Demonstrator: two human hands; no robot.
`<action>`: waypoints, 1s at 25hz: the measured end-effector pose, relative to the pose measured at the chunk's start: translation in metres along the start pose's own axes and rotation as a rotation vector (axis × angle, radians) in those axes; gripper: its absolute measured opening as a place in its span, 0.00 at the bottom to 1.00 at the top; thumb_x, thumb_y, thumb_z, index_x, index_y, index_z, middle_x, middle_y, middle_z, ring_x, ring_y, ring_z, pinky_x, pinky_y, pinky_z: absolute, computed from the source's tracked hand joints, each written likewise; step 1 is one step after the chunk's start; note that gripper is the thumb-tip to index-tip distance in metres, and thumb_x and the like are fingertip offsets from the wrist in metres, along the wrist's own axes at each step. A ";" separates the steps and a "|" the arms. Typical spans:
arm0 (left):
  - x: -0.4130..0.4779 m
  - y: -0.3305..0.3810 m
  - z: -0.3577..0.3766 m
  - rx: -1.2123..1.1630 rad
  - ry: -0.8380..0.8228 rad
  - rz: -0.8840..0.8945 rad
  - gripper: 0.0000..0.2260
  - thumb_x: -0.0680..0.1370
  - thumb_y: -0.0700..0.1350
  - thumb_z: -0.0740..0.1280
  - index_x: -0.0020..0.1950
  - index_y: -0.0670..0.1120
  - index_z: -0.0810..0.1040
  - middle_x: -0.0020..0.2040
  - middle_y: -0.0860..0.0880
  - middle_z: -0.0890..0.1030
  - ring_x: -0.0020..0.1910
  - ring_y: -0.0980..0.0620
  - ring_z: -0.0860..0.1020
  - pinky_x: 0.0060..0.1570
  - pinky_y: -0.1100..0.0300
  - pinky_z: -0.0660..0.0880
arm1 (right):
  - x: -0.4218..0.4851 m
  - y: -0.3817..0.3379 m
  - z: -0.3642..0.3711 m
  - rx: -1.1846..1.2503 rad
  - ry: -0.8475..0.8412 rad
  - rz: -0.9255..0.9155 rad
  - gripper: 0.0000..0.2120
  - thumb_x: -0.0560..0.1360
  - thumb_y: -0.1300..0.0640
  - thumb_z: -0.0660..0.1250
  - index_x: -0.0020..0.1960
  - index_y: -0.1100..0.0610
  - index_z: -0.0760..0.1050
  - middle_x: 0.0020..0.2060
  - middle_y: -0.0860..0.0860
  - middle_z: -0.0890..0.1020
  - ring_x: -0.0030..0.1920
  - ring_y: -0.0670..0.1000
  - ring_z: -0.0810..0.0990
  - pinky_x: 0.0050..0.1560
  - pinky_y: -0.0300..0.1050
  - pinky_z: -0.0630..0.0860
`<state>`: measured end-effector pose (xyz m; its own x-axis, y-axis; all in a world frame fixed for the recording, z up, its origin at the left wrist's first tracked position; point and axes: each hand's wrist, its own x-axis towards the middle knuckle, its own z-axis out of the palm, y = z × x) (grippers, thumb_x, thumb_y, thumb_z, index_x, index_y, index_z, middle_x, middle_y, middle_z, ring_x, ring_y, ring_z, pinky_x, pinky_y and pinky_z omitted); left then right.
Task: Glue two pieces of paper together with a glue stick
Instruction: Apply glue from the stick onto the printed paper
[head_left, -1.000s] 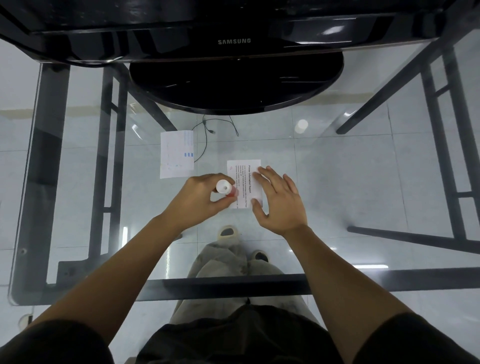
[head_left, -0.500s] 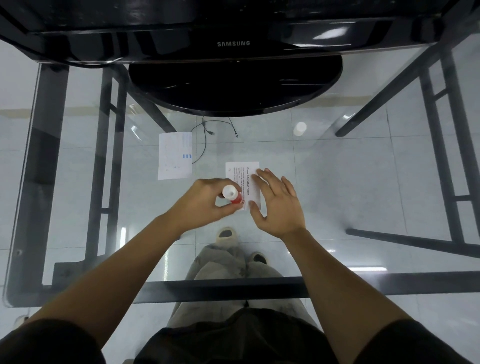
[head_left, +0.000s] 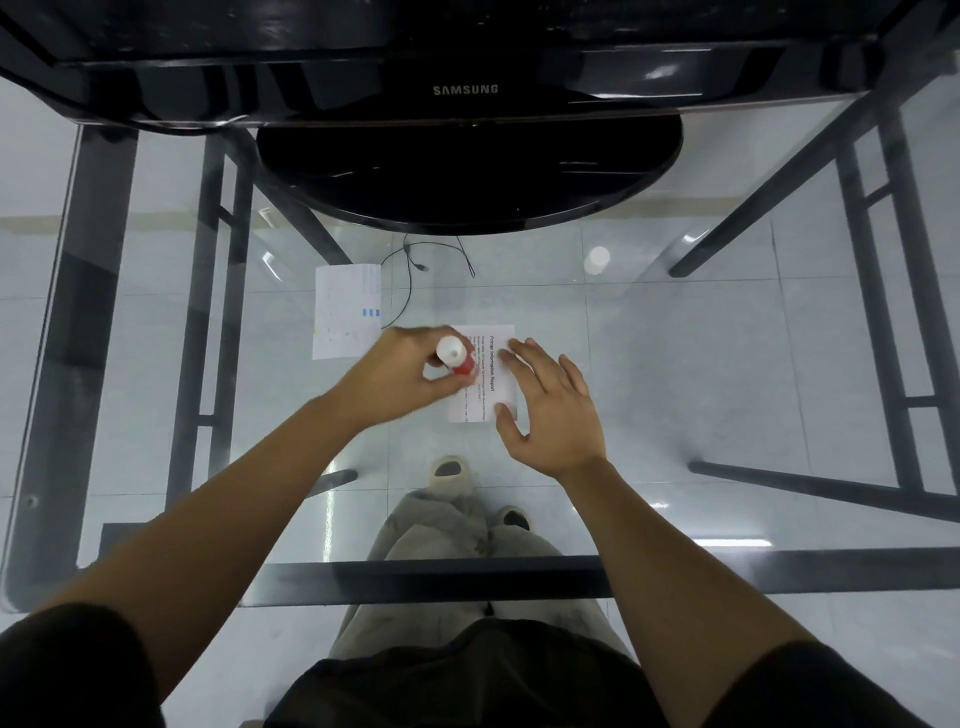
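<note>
Glue stick (head_left: 456, 357) in left hand (head_left: 410, 375), over printed paper's (head_left: 493, 364) left edge

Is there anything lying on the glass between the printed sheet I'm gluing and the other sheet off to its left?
Only your left hand holding the glue stick sits between the printed sheet and the other sheet.

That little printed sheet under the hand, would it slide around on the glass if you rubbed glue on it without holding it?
Probably yes. The printed sheet is thin and small and lies flat on smooth glass table, so it would likely skid. That seems to be why the right hand presses it while the left hand works the glue stick. Lifted, it would likely flop.
</note>
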<state>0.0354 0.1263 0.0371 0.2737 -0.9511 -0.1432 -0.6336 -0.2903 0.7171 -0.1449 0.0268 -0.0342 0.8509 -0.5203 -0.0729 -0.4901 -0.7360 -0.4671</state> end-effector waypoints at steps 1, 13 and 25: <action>0.005 -0.003 -0.005 0.008 0.053 -0.028 0.10 0.71 0.47 0.73 0.49 0.45 0.79 0.46 0.49 0.84 0.41 0.54 0.80 0.43 0.71 0.75 | 0.000 0.000 0.000 -0.006 -0.005 0.001 0.28 0.74 0.42 0.59 0.71 0.52 0.62 0.72 0.50 0.66 0.72 0.53 0.64 0.73 0.51 0.50; 0.019 -0.006 -0.008 0.029 0.072 -0.069 0.10 0.71 0.48 0.73 0.48 0.47 0.78 0.45 0.50 0.83 0.40 0.57 0.78 0.42 0.76 0.72 | 0.000 -0.001 -0.002 0.015 -0.029 0.010 0.29 0.74 0.41 0.59 0.72 0.52 0.61 0.73 0.50 0.65 0.72 0.53 0.63 0.73 0.51 0.50; 0.030 -0.003 -0.008 0.083 0.109 -0.023 0.09 0.71 0.47 0.72 0.48 0.45 0.78 0.44 0.48 0.83 0.40 0.54 0.79 0.44 0.71 0.74 | 0.000 -0.001 -0.001 0.044 0.004 0.016 0.25 0.74 0.42 0.60 0.67 0.52 0.67 0.71 0.51 0.68 0.70 0.53 0.66 0.73 0.52 0.53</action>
<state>0.0510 0.0997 0.0360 0.3628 -0.9284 -0.0802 -0.6829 -0.3235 0.6550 -0.1450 0.0274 -0.0332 0.8421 -0.5336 -0.0776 -0.4949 -0.7078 -0.5041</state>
